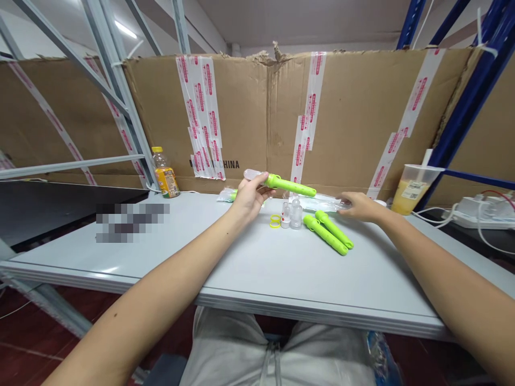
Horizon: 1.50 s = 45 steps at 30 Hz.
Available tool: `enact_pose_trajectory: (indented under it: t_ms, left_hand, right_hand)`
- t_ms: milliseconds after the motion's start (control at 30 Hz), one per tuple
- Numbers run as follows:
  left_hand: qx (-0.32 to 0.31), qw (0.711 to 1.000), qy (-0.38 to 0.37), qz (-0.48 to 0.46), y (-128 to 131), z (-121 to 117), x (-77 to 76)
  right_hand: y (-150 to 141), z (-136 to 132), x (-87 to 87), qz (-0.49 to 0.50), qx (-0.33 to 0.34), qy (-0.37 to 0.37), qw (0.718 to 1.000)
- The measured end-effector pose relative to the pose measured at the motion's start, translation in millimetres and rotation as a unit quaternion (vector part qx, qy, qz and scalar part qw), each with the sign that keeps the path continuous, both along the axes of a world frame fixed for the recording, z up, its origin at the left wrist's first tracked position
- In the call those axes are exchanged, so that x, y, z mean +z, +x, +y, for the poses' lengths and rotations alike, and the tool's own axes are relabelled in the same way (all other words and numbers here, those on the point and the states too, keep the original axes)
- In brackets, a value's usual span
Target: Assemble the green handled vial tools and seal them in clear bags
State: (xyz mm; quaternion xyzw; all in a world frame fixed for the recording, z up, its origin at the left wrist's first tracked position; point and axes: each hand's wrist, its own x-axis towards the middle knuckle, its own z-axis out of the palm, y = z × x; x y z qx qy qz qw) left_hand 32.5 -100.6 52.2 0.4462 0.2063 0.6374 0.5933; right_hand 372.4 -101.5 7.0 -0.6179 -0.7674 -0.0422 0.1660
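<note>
My left hand (250,197) is closed round a lime-green tube with a clear cap (281,184), held level above the pale grey table (225,257). My right hand (359,206) rests on a clear plastic packet (322,202) at the table's far side, fingers curled on its edge. Two more green tubes (328,233) lie side by side just in front of that hand. Between my hands stand small clear cups (292,213) and two yellow rings (275,221).
A taped cardboard wall (354,118) backs the table. A yellow-capped drink bottle (164,174) stands at the back left, a plastic cup of yellow drink (412,188) at the back right. A white power strip with cables (483,212) lies far right.
</note>
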Motion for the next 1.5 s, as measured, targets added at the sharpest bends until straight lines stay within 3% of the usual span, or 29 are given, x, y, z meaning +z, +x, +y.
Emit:
enact_pose_trajectory:
  t_ms: [200, 400, 667, 933, 1267, 1500]
  left_hand:
    - [0.072, 0.996, 0.044, 0.021, -1, 5, -2.7]
    - [0.133, 0.986, 0.087, 0.046, -1, 10, -4.7]
    - [0.236, 0.964, 0.112, 0.051, -10, 22, -2.8]
    - [0.213, 0.97, 0.105, 0.054, -14, 21, -0.8]
    - [0.147, 0.986, 0.074, 0.025, -18, 19, 2.0]
    - [0.121, 0.986, 0.096, 0.057, -14, 14, 2.0]
  right_hand:
    - [6, -9, 13.7, 0.012, 0.027, 0.053, 0.998]
    - [-6, -26, 27.9, 0.013, 0.047, 0.115, 0.992]
    - [-17, -36, 31.1, 0.024, 0.064, 0.186, 0.98]
    - [-22, -38, 30.0, 0.015, 0.092, 0.23, 0.969]
    - [-33, -39, 26.7, 0.013, 0.083, 0.199, 0.976]
    - [-43, -34, 20.3, -0.046, 0.128, 0.209, 0.969]
